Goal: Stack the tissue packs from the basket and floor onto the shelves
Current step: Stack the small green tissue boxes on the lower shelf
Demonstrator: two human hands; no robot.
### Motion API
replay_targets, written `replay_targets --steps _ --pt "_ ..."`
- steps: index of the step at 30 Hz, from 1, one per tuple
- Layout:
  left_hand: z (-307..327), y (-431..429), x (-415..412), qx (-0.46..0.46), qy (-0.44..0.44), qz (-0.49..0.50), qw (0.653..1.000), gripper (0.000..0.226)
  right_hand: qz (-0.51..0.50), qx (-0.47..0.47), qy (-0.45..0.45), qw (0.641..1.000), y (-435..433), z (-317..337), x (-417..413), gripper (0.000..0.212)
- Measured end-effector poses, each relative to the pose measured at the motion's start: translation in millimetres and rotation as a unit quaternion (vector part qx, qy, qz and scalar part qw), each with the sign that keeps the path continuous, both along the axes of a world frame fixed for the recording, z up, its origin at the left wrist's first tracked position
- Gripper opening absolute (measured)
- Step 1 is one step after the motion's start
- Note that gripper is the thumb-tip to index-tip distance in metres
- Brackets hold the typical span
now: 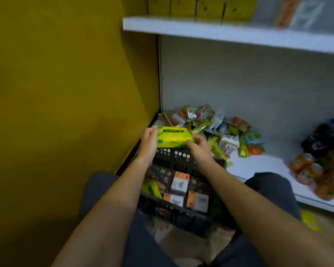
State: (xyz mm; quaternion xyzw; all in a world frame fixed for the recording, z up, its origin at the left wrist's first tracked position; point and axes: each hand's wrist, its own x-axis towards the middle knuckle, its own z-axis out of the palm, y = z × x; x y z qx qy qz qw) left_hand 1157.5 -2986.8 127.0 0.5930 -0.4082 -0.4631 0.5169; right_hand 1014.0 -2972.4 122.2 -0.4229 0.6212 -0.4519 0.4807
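- Tissue packs in orange-and-white wrap, three of them, lie in the black basket. A green pack leans at the basket's left side. The basket stands on the floor between the person's knees.
- A yellow-green tissue pack is held level above the basket's far rim, its long side running left to right.
- The left hand grips the pack's left end with its fingers curled over the top edge. The right hand grips the right end, fingers curled round the corner.
- The held pack is at the front left corner of the lower shelf; whether it touches the shelf cannot be told.
- A pile of snack packets lies on that shelf just behind and to the right of the pack.
- Farther right stand wrapped orange bottles.
- The upper shelf carries a blurred row of yellow packs.
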Motion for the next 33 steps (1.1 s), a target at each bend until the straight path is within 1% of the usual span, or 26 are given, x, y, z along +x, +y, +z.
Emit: replay_targets --steps 1,3,5,9,10,13,16,18,20,22,26,30,33 --pt "14.0 0.6 -5.1 -0.03 -0.012 -0.001 0.999 0.014 -0.006 -0.019 -0.004 1.0 2.4 14.5 -4.7 0.03" --pt "43.4 0.5 -17.7 -0.083 -0.035 -0.009 0.996 0.006 -0.006 -0.061 -0.001 0.998 6.0 43.2 -17.8 0.026" --pt "75.4 0.6 -32.5 -0.13 -0.034 -0.021 0.991 0.012 -0.007 -0.106 0.015 0.994 8.2 73.6 -34.2 0.029" --pt "132.6 0.6 -71.9 -0.181 -0.032 -0.047 0.982 0.019 -0.023 -0.194 0.044 0.98 12.4 131.3 -71.0 0.044" --pt "145.4 -1.9 -83.9 -0.194 -0.032 -0.053 0.979 0.02 -0.029 -0.217 0.056 0.974 12.5 144.4 -81.3 0.045" --pt "179.6 -17.3 -123.1 -0.225 -0.042 -0.073 0.971 0.02 -0.065 -0.266 0.115 0.955 4.9 178.5 -119.6 0.036" --pt "203.1 -39.7 -166.8 -0.243 -0.086 -0.106 0.96 0.03 -0.102 -0.276 0.149 0.944 -3.8 207.7 -163.9 0.033" --pt "218.0 -49.5 -200.0 -0.267 -0.106 -0.142 0.947 0.046 -0.135 -0.287 0.159 0.935 -10.3 223.2 -195.5 0.033" --pt "230.5 -60.2 -236.1 -0.283 -0.106 -0.174 0.937 0.062 -0.168 -0.294 0.171 0.925 -17.7 234.7 -228.9 0.034" --pt "243.5 -66.8 -262.8 -0.304 -0.11 -0.203 0.924 0.06 -0.185 -0.3 0.187 0.917 -22.9 243.5 -254.6 0.035" --pt "266.1 -97.4 -340.3 -0.329 -0.11 -0.274 0.897 0.053 -0.22 -0.287 0.24 0.901 -37.2 262.7 -331.8 0.036" --pt "265.4 -138.1 -440.5 -0.304 -0.168 -0.347 0.871 0.055 -0.267 -0.247 0.283 0.888 -63.3 262.8 -427.8 0.036" --pt "263.2 -166.9 -503.9 -0.288 -0.204 -0.377 0.857 0.055 -0.279 -0.226 0.295 0.885 -87.7 259.6 -488.4 0.037"
